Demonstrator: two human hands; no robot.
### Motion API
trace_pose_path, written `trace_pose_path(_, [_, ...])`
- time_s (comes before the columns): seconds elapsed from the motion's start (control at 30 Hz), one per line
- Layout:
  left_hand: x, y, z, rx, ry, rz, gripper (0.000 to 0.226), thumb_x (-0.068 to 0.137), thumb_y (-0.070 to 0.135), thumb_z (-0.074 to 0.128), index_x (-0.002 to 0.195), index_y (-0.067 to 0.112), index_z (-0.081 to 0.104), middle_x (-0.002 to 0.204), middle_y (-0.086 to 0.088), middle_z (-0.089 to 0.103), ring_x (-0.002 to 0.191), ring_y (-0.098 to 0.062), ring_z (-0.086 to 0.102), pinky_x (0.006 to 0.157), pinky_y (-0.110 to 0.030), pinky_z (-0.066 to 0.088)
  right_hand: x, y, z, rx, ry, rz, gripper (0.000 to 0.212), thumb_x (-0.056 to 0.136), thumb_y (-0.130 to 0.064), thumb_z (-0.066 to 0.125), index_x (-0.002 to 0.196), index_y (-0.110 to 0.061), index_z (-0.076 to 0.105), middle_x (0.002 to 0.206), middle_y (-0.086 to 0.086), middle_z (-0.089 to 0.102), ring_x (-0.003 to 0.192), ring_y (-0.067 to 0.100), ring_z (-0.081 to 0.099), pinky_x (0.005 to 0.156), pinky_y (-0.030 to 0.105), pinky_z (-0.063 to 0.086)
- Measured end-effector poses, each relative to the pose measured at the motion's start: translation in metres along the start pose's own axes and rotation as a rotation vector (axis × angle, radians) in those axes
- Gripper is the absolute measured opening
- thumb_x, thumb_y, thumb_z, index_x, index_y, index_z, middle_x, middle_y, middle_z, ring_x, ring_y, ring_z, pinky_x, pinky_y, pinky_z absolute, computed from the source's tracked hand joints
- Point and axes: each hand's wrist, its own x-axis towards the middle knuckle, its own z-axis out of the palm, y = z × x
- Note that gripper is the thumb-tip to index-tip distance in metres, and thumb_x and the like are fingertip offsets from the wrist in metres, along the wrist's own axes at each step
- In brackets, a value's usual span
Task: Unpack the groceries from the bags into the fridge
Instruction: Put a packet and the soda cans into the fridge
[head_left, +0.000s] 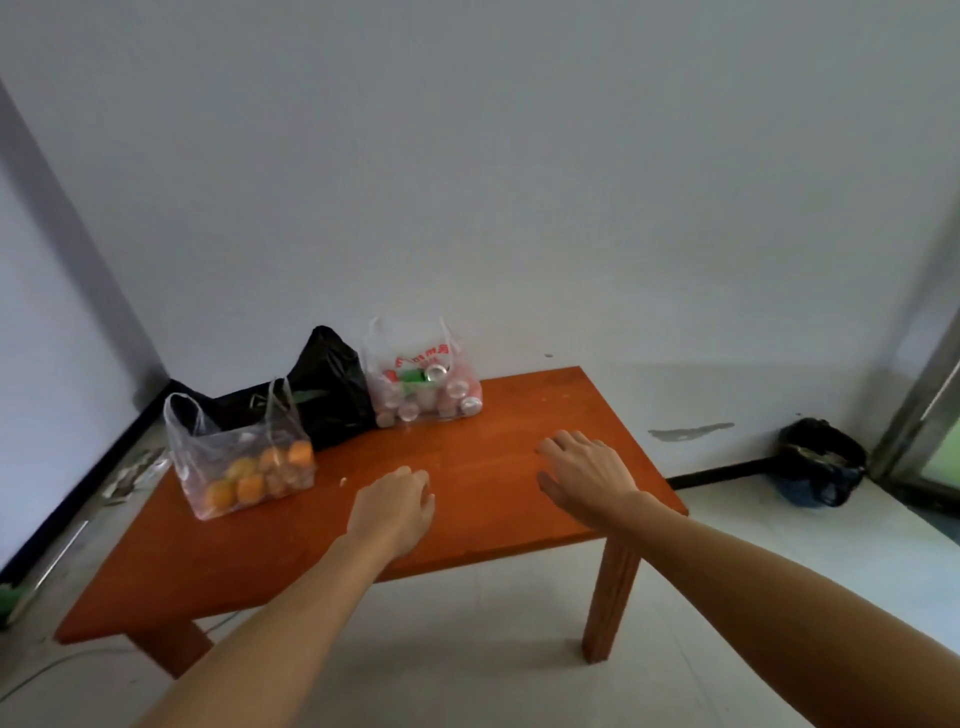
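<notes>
Two bare forearms reach in from the bottom edge, over the pale floor and onto the low orange-brown wooden counter (498, 525). On the near middle of the top, the left hand (397, 506) hovers palm down, its fingers loosely curled and holding nothing. Toward the counter's right edge, the right hand (584, 475) is also palm down, fingers spread a little and empty. Neither hand touches a bag.

Three bags stand along the far-left part of the counter. Nearest on the left, the clear plastic bag of oranges (244, 467) stands upright with its handles sticking up. Just behind it and touching it, the black plastic bag (327, 395) slumps against the wall corner, something green showing at its mouth. Beside that, at the back edge, the clear printed bag of drink cans (423, 387) holds red-and-white cans and one green one, piled on their sides.

On the floor by the right wall sits a black-lined waste bin (821, 462), well apart from the counter.
</notes>
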Motion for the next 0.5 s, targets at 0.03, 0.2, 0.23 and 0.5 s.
trace_pose_path(0.03, [0.016,-0.009,0.004,0.006,-0.004,-0.002,0.021,0.097,0.036,0.046,0.105,0.024,0.061,0.096,0.007,0.056,0.084,-0.011,0.056,0.070,-0.025,0.042,0.019,0.002,0.009,0.009,-0.002,0.002,0.032,0.099,-0.039,0.041,0.122,-0.019,0.051,0.114,0.000,0.058,0.098,0.017,0.056,0.081,0.028,0.047])
trace_pose_path(0.2, [0.106,-0.052,0.018,0.032,-0.015,-0.062,0.026,0.096,0.037,0.044,0.110,0.023,0.060,0.105,0.003,0.058,0.097,-0.018,0.059,0.075,-0.032,0.044,0.122,0.016,0.050,0.047,-0.035,-0.023,0.031,0.098,-0.037,0.044,0.122,-0.018,0.053,0.117,0.002,0.059,0.103,0.019,0.057,0.078,0.029,0.048])
trace_pose_path(0.23, [0.124,-0.060,0.020,0.029,-0.012,-0.082,0.026,0.096,0.037,0.044,0.112,0.023,0.060,0.107,0.003,0.058,0.098,-0.019,0.060,0.077,-0.033,0.046,0.142,0.018,0.057,0.053,-0.044,-0.031,0.033,0.098,-0.037,0.044,0.124,-0.018,0.051,0.119,0.002,0.058,0.105,0.019,0.057,0.079,0.029,0.048])
trace_pose_path(0.5, [0.225,-0.111,0.045,-0.025,-0.026,-0.134,0.025,0.096,0.034,0.045,0.109,0.021,0.062,0.103,0.003,0.058,0.092,-0.019,0.060,0.074,-0.033,0.048,0.286,0.015,0.101,0.131,-0.121,-0.120,0.030,0.099,-0.035,0.041,0.122,-0.018,0.049,0.120,0.004,0.057,0.104,0.022,0.059,0.078,0.035,0.051])
